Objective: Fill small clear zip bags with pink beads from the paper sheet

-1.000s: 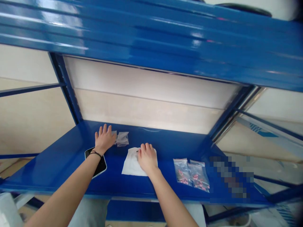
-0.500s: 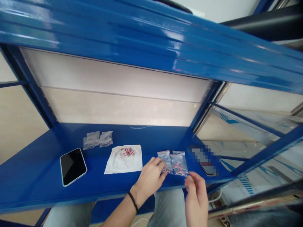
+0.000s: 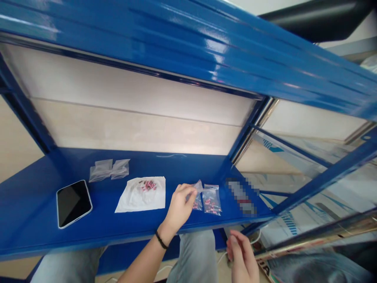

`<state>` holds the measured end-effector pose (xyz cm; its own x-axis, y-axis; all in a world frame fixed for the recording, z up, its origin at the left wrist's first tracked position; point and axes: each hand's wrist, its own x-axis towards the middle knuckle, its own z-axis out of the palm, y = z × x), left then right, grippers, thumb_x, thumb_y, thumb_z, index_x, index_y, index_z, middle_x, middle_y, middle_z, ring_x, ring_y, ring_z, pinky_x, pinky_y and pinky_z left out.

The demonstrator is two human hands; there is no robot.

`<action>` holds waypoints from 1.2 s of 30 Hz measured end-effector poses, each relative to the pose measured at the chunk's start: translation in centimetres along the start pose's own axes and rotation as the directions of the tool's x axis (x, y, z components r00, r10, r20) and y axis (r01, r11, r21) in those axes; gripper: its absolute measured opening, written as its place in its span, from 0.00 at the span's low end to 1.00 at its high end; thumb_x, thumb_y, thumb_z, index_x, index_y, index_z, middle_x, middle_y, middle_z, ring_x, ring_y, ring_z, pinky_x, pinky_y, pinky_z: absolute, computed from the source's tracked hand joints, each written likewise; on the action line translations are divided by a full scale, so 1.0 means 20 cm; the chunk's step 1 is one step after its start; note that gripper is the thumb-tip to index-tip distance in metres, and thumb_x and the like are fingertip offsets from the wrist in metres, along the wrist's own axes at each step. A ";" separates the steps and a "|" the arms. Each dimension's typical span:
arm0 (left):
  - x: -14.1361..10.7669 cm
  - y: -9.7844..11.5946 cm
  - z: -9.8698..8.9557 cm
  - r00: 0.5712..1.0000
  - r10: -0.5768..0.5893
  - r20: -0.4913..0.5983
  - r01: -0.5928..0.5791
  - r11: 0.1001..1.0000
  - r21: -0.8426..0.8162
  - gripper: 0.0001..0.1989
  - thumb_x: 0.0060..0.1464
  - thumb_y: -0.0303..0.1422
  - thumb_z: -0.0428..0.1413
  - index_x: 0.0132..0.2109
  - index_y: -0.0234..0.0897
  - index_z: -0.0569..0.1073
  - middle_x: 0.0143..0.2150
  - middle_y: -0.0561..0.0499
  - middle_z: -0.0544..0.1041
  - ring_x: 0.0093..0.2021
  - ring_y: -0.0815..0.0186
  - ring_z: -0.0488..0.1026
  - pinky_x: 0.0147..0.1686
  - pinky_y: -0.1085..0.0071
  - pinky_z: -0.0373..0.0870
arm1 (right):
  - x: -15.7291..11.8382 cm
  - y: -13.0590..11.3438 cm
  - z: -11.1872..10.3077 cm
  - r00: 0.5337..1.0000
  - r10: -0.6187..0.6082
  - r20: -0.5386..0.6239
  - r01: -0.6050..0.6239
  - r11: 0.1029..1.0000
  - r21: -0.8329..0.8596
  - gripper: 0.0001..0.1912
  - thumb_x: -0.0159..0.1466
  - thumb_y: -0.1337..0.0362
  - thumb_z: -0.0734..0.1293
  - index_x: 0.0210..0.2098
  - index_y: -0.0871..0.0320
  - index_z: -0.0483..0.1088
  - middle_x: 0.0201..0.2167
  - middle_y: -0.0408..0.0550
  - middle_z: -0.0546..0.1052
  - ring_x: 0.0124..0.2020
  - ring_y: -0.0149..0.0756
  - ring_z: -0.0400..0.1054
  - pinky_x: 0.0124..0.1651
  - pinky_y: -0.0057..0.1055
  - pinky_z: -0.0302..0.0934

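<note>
My left hand (image 3: 180, 204), with a dark band on its wrist, pinches a piece of clear zip bag (image 3: 199, 186) between thumb and fingers. Its lower part overlaps a bag of pink beads (image 3: 198, 204), so I cannot tell whether they are one bag. Just right of it lies another zip bag (image 3: 211, 201) with pink and dark beads inside. Off the shelf's front edge, my right hand (image 3: 243, 257) is loosely curled with a gap between thumb and fingers, and nothing shows in it. Loose pink and dark beads (image 3: 149, 185) rest on a white paper sheet (image 3: 141, 202).
Several clear bags (image 3: 108, 169) lie at the back left of the blue shelf (image 3: 97, 228). A phone (image 3: 74, 204) sits at the left, and a blurred-out object (image 3: 241, 196) at the right. A blue beam (image 3: 165, 43) crosses above, with a post (image 3: 247, 131) behind right.
My left hand has moved onto the left bag and lifted clear plastic. My right hand has drawn away from the right bag, down past the shelf edge. The view has shifted right.
</note>
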<state>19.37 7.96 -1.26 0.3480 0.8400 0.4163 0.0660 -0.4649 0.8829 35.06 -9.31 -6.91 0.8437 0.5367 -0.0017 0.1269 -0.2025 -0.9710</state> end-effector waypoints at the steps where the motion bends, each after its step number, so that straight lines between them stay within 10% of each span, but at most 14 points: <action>1: -0.03 0.03 -0.04 0.994 -0.100 -0.046 0.090 0.977 -0.192 0.11 0.65 0.35 0.54 0.39 0.38 0.80 0.40 0.46 0.80 0.44 0.58 0.74 0.48 0.61 0.68 | -0.01 -0.03 0.04 0.999 -0.041 0.025 0.041 0.999 -0.002 0.33 0.55 0.36 0.68 0.46 0.58 0.74 0.42 0.52 0.79 0.44 0.49 0.74 0.44 0.37 0.68; 5: -0.28 0.13 -0.27 0.831 -0.545 -0.110 0.233 0.521 -0.821 0.10 0.56 0.38 0.64 0.42 0.36 0.79 0.43 0.46 0.80 0.45 0.59 0.77 0.46 0.64 0.74 | -0.11 -0.17 0.26 0.921 -0.188 0.340 0.170 0.982 0.082 0.34 0.60 0.41 0.69 0.59 0.54 0.70 0.55 0.54 0.75 0.53 0.48 0.70 0.52 0.37 0.65; 8: -0.51 0.14 -0.43 0.681 -0.724 -0.113 0.217 0.346 -0.913 0.12 0.48 0.34 0.70 0.39 0.35 0.80 0.38 0.48 0.80 0.39 0.62 0.78 0.41 0.69 0.76 | -0.27 -0.26 0.46 0.703 -0.152 0.694 -0.013 0.974 0.226 0.26 0.67 0.43 0.64 0.55 0.55 0.73 0.42 0.53 0.78 0.39 0.40 0.72 0.42 0.33 0.65; 11: -0.65 0.12 -0.53 0.631 -0.764 -0.134 0.190 0.319 -0.928 0.12 0.47 0.34 0.71 0.38 0.36 0.79 0.36 0.50 0.79 0.36 0.65 0.76 0.39 0.71 0.76 | -0.43 -0.30 0.61 0.504 -0.165 0.848 -0.186 0.938 0.293 0.23 0.69 0.45 0.63 0.41 0.59 0.76 0.25 0.45 0.71 0.26 0.32 0.62 0.31 0.28 0.57; 19: -0.71 0.06 -0.61 0.678 -0.672 -0.299 0.262 0.600 -0.756 0.15 0.52 0.42 0.67 0.39 0.34 0.79 0.37 0.48 0.78 0.35 0.65 0.74 0.34 0.73 0.72 | -0.59 -0.38 0.66 0.448 -0.112 0.887 -0.277 0.926 0.256 0.20 0.68 0.48 0.67 0.31 0.60 0.70 0.21 0.40 0.64 0.23 0.27 0.54 0.26 0.26 0.46; 22: -0.75 0.02 -0.64 0.622 -0.582 -0.524 0.335 0.803 -0.493 0.22 0.52 0.45 0.65 0.50 0.38 0.78 0.48 0.43 0.79 0.45 0.57 0.76 0.40 0.69 0.73 | -0.58 -0.42 0.66 0.451 -0.127 0.883 -0.207 0.948 0.242 0.21 0.67 0.47 0.67 0.32 0.60 0.71 0.22 0.41 0.66 0.21 0.26 0.54 0.25 0.26 0.46; 24: -0.77 0.02 -0.66 0.658 -0.436 -0.614 0.358 0.898 -0.255 0.21 0.54 0.45 0.64 0.51 0.40 0.77 0.52 0.43 0.78 0.50 0.54 0.75 0.46 0.66 0.73 | -0.58 -0.42 0.67 0.491 -0.133 0.861 -0.149 0.961 0.233 0.22 0.66 0.46 0.67 0.31 0.60 0.71 0.22 0.40 0.66 0.20 0.25 0.54 0.24 0.26 0.45; 28: -0.79 0.10 -0.67 0.889 -0.354 -0.289 0.336 0.935 -0.110 0.14 0.60 0.42 0.59 0.47 0.40 0.80 0.46 0.44 0.81 0.44 0.57 0.78 0.45 0.67 0.74 | -0.60 -0.42 0.69 0.492 -0.190 0.850 0.008 0.977 0.213 0.20 0.67 0.47 0.66 0.33 0.59 0.73 0.22 0.41 0.67 0.23 0.28 0.58 0.25 0.25 0.50; 36: -0.74 0.18 -0.68 0.895 -0.381 -0.232 0.366 0.925 -0.106 0.10 0.62 0.39 0.59 0.39 0.40 0.81 0.32 0.48 0.80 0.33 0.61 0.77 0.33 0.74 0.71 | -0.63 -0.51 0.67 0.423 -0.384 0.821 0.394 0.894 0.215 0.15 0.71 0.57 0.62 0.33 0.57 0.74 0.29 0.44 0.74 0.30 0.34 0.66 0.32 0.26 0.56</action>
<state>1.72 -2.34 -1.33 0.0697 0.9938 0.0871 0.0890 -0.0932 0.9917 16.15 -3.07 -0.25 -0.1201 0.9771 0.1757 0.3339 0.2064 -0.9197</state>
